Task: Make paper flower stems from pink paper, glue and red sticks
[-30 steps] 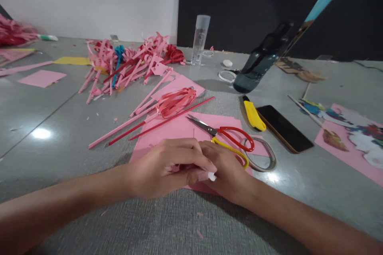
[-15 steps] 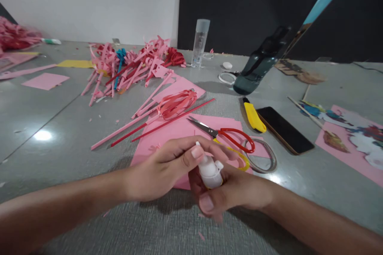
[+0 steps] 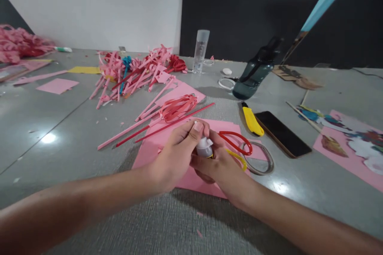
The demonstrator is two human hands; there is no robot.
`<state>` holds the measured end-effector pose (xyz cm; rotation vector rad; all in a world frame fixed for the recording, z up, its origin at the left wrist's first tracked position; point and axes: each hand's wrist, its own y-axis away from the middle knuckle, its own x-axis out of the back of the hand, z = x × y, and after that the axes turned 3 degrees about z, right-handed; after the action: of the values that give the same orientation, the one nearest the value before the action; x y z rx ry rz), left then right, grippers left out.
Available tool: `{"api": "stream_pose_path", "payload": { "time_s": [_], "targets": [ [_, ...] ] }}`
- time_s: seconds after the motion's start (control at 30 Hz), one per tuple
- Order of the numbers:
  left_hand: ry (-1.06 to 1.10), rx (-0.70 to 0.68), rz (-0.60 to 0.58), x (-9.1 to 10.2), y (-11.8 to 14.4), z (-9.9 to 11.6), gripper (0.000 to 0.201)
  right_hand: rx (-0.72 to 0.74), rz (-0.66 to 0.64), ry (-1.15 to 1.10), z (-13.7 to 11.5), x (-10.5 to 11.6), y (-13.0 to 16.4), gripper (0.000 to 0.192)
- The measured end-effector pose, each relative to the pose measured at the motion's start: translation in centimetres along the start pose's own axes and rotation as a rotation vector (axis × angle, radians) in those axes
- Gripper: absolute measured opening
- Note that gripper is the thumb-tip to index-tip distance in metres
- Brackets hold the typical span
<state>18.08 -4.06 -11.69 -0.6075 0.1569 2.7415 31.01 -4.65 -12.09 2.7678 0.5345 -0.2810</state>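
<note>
The right hand (image 3: 220, 165) wraps its fingers round the body of a small white bottle (image 3: 205, 150), while the left hand (image 3: 176, 151) pinches about its narrow tip with thumb and fingertips; the lower grip probably steadies the bottle and leaves the upper one free to handle the tip. The bottle sits between both hands, tip upward, partly hidden by fingers.

Beneath the hands lies pink paper (image 3: 185, 179), covering the tabletop (image 3: 143, 223) there. Just beyond the right hand, the scissors (image 3: 235, 133) rest with their handle loops towards it, seemingly convenient for picking up; the blades are hidden. Beside those loops lies a grey ring (image 3: 270, 161).

Farther out, ahead and right of that hand, a yellow cutter (image 3: 253, 120) lies near a phone (image 3: 283, 133), apparently kept off the paper. Ahead of the left hand are a strip tassel (image 3: 179, 107), a red stick (image 3: 175, 122) and, farthest, a paper-strip heap (image 3: 140, 73), likely set back for working room.
</note>
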Motion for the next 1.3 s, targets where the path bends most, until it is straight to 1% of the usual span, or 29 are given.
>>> {"api": "stream_pose_path", "payload": {
  "time_s": [0.07,0.17,0.23,0.3,0.33,0.4,0.47,0.53,0.6,0.67,0.73,0.8,0.9,0.97,1.03,1.1,1.2,1.27,1.3],
  "targets": [
    [-0.009,-0.004,0.006,0.1,0.1,-0.1,0.036,0.019,0.035,0.083,0.0,-0.3,0.1,0.052],
    [-0.044,-0.027,0.067,0.7,0.2,-0.3,0.032,0.023,0.029,0.155,0.0,-0.1,0.4,0.046],
    [-0.082,-0.082,0.09,1.5,0.1,-0.2,0.028,0.007,0.015,0.169,-0.3,0.3,0.7,0.044],
    [-0.156,-0.166,0.061,2.6,0.1,0.4,0.024,-0.046,-0.021,0.185,-0.6,0.8,0.9,0.041],
    [-0.219,-0.214,0.035,3.1,0.1,0.8,0.022,-0.074,-0.044,0.21,-0.8,1.1,1.0,0.039],
    [-0.418,-0.322,-0.035,4.2,0.1,1.8,0.018,-0.085,-0.06,0.303,-1.2,1.8,1.2,0.035],
    [-0.683,-0.432,-0.149,4.9,0.1,2.9,0.018,-0.036,-0.052,0.412,-1.4,2.3,1.4,0.029],
    [-0.911,-0.508,-0.277,5.3,0.1,3.9,0.025,0.022,-0.046,0.51,-1.5,2.7,1.5,0.024],
    [-1.051,-0.508,-0.382,5.4,0.0,4.7,0.033,0.034,-0.062,0.604,-1.6,3.0,1.7,0.021],
    [-1.128,-0.454,-0.465,5.4,0.1,5.2,0.036,0.007,-0.075,0.675,-1.8,3.1,1.9,0.019],
    [-1.185,-0.405,-0.544,5.4,0.2,5.5,0.035,-0.038,-0.077,0.707,-1.9,3.2,2.0,0.02],
    [-1.229,-0.385,-0.58,5.4,0.4,5.5,0.031,-0.108,-0.1,0.673,-2.0,3.2,2.0,0.026],
    [-1.258,-0.376,-0.553,5.5,0.5,5.1,0.029,-0.215,-0.213,0.491,-1.9,3.2,1.9,0.035],
    [-1.251,-0.386,-0.527,5.5,0.6,4.7,0.027,-0.244,-0.274,0.403,-1.6,3.2,1.7,0.039],
    [-1.236,-0.368,-0.527,5.4,0.6,4.3,0.026,-0.264,-0.278,0.389,-1.2,3.4,1.6,0.042],
    [-1.23,-0.314,-0.517,5.2,0.7,3.9,0.026,-0.296,-0.263,0.387,-0.6,3.7,1.5,0.042],
    [-1.266,-0.236,-0.417,4.9,1.0,3.0,0.025,-0.312,-0.256,0.377,0.2,3.9,1.3,0.042],
    [-1.309,-0.246,-0.35,4.8,1.1,2.4,0.022,-0.296,-0.262,0.363,0.5,3.8,1.2,0.041],
    [-1.332,-0.272,-0.338,4.8,1.2,2.2,0.022,-0.3,-0.248,0.353,0.6,3.7,1.2,0.039]
  ]
}}
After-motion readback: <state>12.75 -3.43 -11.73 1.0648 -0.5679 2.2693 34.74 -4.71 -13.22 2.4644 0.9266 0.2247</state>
